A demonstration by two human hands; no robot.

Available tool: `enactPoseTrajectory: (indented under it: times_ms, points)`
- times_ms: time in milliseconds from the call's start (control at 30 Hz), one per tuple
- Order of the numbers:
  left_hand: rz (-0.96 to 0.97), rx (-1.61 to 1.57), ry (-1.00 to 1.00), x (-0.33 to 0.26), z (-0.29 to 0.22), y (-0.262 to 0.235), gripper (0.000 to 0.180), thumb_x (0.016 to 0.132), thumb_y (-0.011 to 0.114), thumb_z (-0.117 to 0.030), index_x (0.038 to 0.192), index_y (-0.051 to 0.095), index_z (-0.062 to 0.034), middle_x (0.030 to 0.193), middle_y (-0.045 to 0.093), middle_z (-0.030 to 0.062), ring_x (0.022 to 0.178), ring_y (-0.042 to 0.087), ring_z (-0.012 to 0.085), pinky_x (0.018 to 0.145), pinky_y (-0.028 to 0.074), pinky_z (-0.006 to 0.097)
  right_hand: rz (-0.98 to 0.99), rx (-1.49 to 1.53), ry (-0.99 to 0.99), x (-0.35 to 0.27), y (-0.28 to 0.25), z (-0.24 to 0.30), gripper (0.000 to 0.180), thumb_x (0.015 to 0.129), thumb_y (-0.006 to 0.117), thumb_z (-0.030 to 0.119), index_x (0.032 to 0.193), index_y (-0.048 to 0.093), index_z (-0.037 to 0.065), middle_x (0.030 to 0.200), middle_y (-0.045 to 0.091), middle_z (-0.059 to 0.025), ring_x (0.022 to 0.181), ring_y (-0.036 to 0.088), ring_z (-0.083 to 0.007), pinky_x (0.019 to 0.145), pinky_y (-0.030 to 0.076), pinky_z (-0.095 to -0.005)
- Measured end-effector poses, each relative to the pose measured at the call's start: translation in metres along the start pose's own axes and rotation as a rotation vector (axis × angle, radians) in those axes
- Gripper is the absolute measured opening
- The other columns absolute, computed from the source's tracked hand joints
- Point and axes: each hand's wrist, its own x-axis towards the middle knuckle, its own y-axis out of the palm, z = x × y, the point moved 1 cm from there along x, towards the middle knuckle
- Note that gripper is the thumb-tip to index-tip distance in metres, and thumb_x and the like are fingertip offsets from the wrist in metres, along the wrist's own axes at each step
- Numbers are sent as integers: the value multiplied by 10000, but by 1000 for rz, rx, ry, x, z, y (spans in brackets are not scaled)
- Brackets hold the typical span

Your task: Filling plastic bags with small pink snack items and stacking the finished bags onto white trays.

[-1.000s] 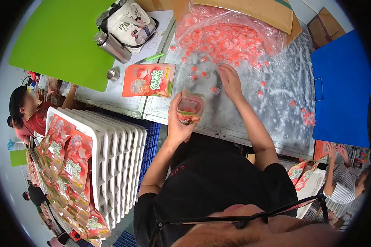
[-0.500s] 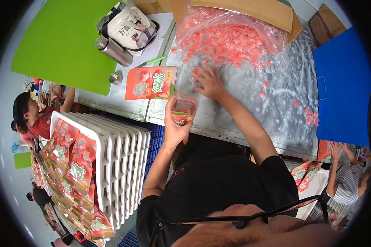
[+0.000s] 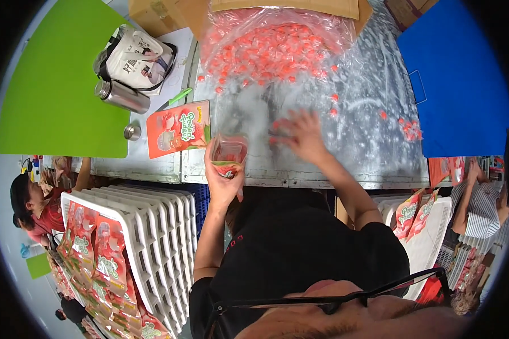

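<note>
My left hand (image 3: 224,183) is closed round an open red pouch (image 3: 227,169), its mouth turned upward and see-through plastic around the opening. To the right, my right hand (image 3: 306,135) is spread low over the metal tabletop, smeared by motion. A couple of small red wrapped candies (image 3: 275,139) lie at its fingertips, apart from the rest; whether the fingers touch them I cannot tell. A large heap of the same candies (image 3: 277,53) spills from a clear plastic bag (image 3: 223,28) at the far side. Left of the held pouch lies a flat red printed pouch (image 3: 172,141).
A steel flask (image 3: 121,96), its cup lid (image 3: 132,132), a white bag (image 3: 136,59) and a green-handled knife (image 3: 180,96) are at left. Green (image 3: 56,85) and blue (image 3: 464,79) panels flank the table. Stacked white crates (image 3: 147,237) hold pouches. Co-workers are at both sides.
The view has turned, shifting the table leftward in the picture. My right hand has moved right, farther from the held pouch. The left hand keeps its hold.
</note>
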Motion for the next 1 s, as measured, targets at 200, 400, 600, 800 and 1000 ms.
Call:
enactPoseTrajectory:
  times_ms: [200, 400, 600, 800, 1000]
  points:
    - [26, -24, -63, -2, -2, 5, 875, 669, 675, 105, 1464, 325, -8, 1362, 480, 174, 1191, 522, 230, 942, 486, 318, -150, 56, 342, -41, -3, -66, 678, 804, 743, 379, 1396, 532, 126, 1432, 471, -168, 1349, 377, -404, 1126, 273, -577]
    - [33, -9, -32, -5, 2, 4, 876, 679, 683, 65, 1468, 312, -9, 1411, 453, 204, 1265, 495, 270, 1032, 445, 369, 140, -18, 96, -7, -3, 10, 704, 801, 724, 492, 1409, 526, 198, 1469, 405, -169, 1368, 348, -423, 1146, 237, -598]
    - [75, -207, 316, -6, 10, 10, 967, 669, 870, -100, 1462, 322, -35, 1474, 387, 242, 1354, 425, 307, 1111, 374, 408, 126, 165, -132, 8, 28, 14, 469, 800, 748, 341, 1229, 639, 184, 1337, 524, -114, 1235, 472, -361, 1033, 374, -525]
    - [-23, -159, 177, -8, 38, 27, 1013, 642, 824, -15, 1476, 249, -16, 1494, 363, 228, 1366, 409, 325, 1132, 350, 426, 187, 226, -116, 5, 35, 3, 287, 799, 752, 195, 1057, 678, 94, 995, 617, -89, 870, 583, -300, 771, 496, -393]
    - [86, -62, 328, 3, 15, 14, 1077, 562, 842, -9, 1479, 278, -49, 1497, 362, 236, 1393, 371, 363, 1154, 314, 450, 81, 612, 107, 62, -70, 36, 217, 795, 756, 82, 1004, 704, 72, 877, 613, -85, 684, 598, -227, 605, 480, -300]
